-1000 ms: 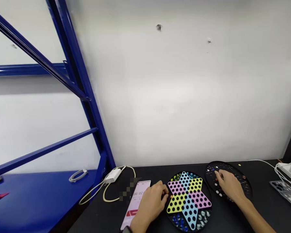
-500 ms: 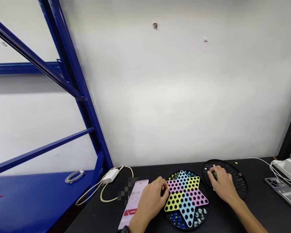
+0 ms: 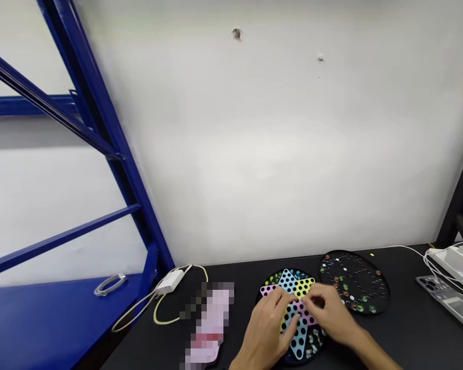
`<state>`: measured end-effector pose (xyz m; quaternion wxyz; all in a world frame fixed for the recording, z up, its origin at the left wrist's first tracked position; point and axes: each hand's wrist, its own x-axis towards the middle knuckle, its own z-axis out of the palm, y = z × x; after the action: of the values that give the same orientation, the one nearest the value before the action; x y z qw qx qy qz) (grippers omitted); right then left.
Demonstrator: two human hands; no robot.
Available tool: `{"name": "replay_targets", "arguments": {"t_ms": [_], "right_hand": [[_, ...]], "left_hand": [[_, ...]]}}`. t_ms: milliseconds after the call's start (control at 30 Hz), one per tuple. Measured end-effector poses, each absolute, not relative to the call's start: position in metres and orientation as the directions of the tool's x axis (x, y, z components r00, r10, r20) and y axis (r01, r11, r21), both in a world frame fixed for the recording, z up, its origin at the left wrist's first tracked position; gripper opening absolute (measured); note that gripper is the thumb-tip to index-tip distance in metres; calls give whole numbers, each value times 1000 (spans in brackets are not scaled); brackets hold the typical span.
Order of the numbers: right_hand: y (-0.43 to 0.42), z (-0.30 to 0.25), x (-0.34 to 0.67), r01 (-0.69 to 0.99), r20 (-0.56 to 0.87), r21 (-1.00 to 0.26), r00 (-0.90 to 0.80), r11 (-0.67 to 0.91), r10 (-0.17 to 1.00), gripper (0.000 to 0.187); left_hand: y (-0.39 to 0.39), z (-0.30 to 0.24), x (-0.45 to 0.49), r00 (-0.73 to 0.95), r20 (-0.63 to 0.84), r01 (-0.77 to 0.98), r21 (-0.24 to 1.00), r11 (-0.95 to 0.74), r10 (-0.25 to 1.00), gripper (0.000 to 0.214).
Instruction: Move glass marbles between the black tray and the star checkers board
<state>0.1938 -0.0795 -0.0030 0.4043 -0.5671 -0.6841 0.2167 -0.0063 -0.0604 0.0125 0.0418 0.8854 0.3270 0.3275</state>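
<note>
A round Chinese checkers board (image 3: 301, 343) lies on the black table, with a star of blue, pink and yellow hole-dotted points. Glass marbles (image 3: 314, 341) fill the spaces between the points. My left hand (image 3: 268, 326) reaches over the star's left half, its thumb apart from its bent fingers and nothing visible between them. From the right, my right hand (image 3: 332, 313) meets it above the middle of the star. Thumb and index finger are pinched there; whatever they hold is hidden. Beside the board, a black round tray (image 3: 370, 280) carries scattered red, green and white marbles.
Left of the board lies a phone (image 3: 212, 313), partly blurred out. A white adapter (image 3: 170, 281) with a looped cable sits behind it. At the right are a second phone (image 3: 434, 290) and a white power strip (image 3: 457, 264). A blue rack (image 3: 119, 154) stands at the left.
My right hand has left the black tray and come over the star board. My left hand has shifted right, from the board's left edge onto the star. The view has turned slightly.
</note>
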Motion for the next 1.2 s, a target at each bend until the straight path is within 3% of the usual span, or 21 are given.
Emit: {"name": "replay_targets", "arguments": {"t_ms": [100,233,400,633,900,1200], "right_hand": [[-69,-6,249,858,360,-501,84,116,929,27],[-63,-22,318,926,238,-347,239,-147,941,25],[-66,-34,335,890,109,-441,182,-117,977,22],[-69,-35,337,863,138,-493,196,-105,971,26],[-73,-15,295,846,199,-534,122,3,972,29],[-83,-10,265,828,180,-555,26,80,983,21]], "left_hand": [[-57,15,-13,530,515,608,323,-725,674,23],[-48,15,-21,451,449,687,377,-621,772,20],[-42,18,-26,387,376,697,478,-534,842,20],[-29,12,-33,383,274,710,524,-471,882,24],[7,16,-26,588,117,763,249,-597,801,37],[34,10,-6,623,74,769,124,-627,779,29]]}}
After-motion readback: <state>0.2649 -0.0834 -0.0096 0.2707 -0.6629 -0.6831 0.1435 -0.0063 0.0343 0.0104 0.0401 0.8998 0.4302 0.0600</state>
